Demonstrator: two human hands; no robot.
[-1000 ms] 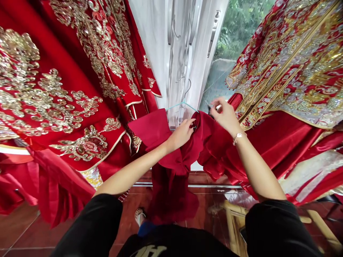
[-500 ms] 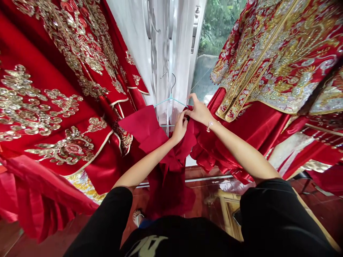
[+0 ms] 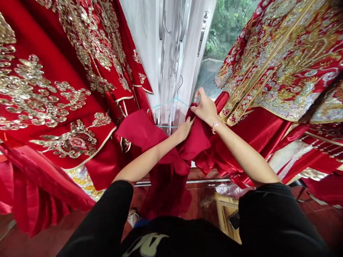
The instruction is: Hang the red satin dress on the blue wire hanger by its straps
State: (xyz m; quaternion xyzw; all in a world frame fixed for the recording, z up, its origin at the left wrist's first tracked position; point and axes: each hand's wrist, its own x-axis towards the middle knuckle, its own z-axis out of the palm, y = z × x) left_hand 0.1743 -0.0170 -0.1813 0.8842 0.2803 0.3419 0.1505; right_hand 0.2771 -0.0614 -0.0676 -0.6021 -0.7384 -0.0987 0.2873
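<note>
A plain dark red garment (image 3: 163, 142) hangs from a light blue wire hanger (image 3: 167, 102) in front of a white door. My left hand (image 3: 184, 129) is closed on the cloth just below the hanger's right shoulder. My right hand (image 3: 205, 107) pinches the garment's top edge at the hanger's right end; a bracelet (image 3: 214, 125) sits on that wrist. What the right fingertips pinch besides cloth is hidden.
Red robes with gold embroidery hang on the left (image 3: 61, 92) and right (image 3: 278, 64). A window with greenery (image 3: 227, 25) is behind. Below are red floor tiles (image 3: 203, 182) and a bamboo stool (image 3: 225, 210) with a phone (image 3: 234, 220) on it.
My right hand came down from above the hanger's end onto the cloth beside my left hand. The view shifted slightly; the hanger and garment stay in place.
</note>
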